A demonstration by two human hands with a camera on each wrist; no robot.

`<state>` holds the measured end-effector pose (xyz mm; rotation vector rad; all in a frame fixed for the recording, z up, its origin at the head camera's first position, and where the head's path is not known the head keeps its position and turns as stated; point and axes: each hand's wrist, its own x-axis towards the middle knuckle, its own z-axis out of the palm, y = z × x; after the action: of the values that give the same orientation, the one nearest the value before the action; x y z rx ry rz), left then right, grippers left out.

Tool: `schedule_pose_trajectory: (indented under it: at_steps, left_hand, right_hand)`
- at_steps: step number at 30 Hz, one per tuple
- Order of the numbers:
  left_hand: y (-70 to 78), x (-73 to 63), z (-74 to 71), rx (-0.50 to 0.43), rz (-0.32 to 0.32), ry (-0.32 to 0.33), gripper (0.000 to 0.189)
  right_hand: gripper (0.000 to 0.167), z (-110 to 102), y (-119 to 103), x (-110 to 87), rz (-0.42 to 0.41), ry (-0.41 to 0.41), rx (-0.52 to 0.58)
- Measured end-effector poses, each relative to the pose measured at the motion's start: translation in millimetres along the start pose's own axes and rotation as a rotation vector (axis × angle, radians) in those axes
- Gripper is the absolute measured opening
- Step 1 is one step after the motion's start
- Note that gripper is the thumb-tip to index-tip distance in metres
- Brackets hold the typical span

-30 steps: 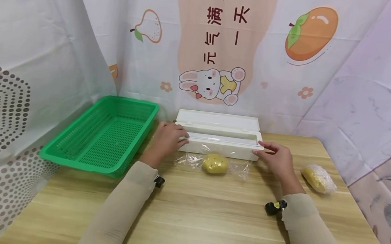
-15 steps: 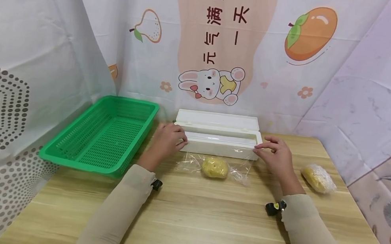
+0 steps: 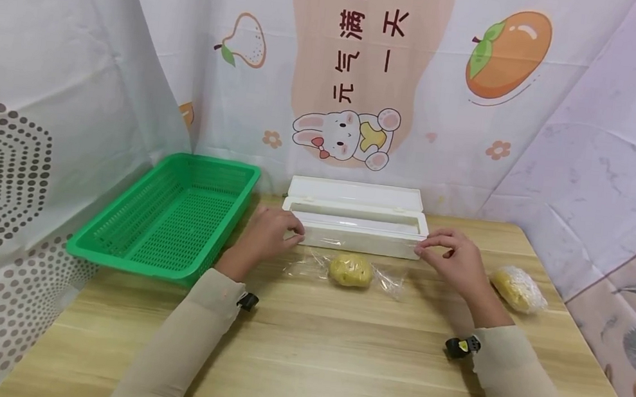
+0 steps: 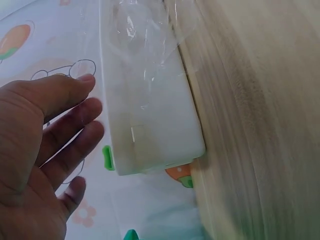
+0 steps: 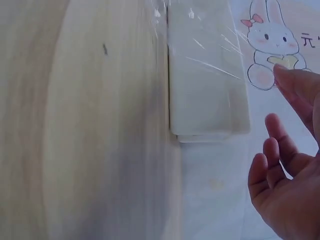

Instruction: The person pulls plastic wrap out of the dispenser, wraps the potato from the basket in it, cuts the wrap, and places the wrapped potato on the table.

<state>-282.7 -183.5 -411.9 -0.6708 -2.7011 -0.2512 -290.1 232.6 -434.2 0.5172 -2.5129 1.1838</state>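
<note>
A long white cling film dispenser box (image 3: 353, 240) stands at the back of the table with its lid raised. Clear cling film (image 3: 311, 264) runs from its front, over a yellow potato (image 3: 350, 270) on the wood. My left hand (image 3: 264, 235) is at the box's front left corner, thumb and finger pinching the film's edge. At the front right corner my right hand (image 3: 457, 260) pinches the film between thumb and forefinger, its other fingers loosely bent in the right wrist view. Glints on the film (image 5: 215, 67) cross the box front there.
A green plastic basket (image 3: 142, 267) with slotted sides sits to the left of the box. Right of my right hand lies another yellow potato (image 3: 518, 289) wrapped in film. A printed curtain (image 3: 234, 105) hangs right behind the table.
My left hand has drawn slightly down and left. The right hand has shifted a little toward the front and right, staying by the box's right corner. The potato stays nearly in place.
</note>
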Motion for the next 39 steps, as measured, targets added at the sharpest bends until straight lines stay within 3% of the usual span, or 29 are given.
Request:
schedule_pose_trajectory:
  at_steps: [7,11,18,27,33,39]
  left_hand:
    - [0.6,-8.2,-2.7,-0.031,0.074,-0.003,0.005]
    - [3.5,-11.8,-6.1,-0.054,0.083,-0.049,0.004]
    - [6.8,-21.1,-9.7,-0.078,0.074,-0.119,0.004]
    - [10.4,-35.4,-7.5,-0.045,0.120,-0.106,0.007]
    - [21.9,-40.6,-1.9,-0.074,0.080,-0.137,0.013]
    - [34.1,-41.8,1.8,-0.051,0.044,-0.139,0.040]
  right_hand:
    - [0.005,-2.1,-11.7,-5.3,-0.023,-0.120,-0.006]
    - [0.004,-2.1,-14.3,-7.6,-0.041,-0.171,-0.022]
    - [0.009,-2.7,-9.1,-13.5,-0.093,-0.212,-0.013]
    - [0.015,-5.5,2.6,-19.3,-0.181,-0.255,-0.031]
    - [0.015,-3.6,5.4,-17.9,-0.166,-0.289,-0.093]
    - [0.010,1.5,6.6,-13.7,-0.143,-0.330,-0.116]
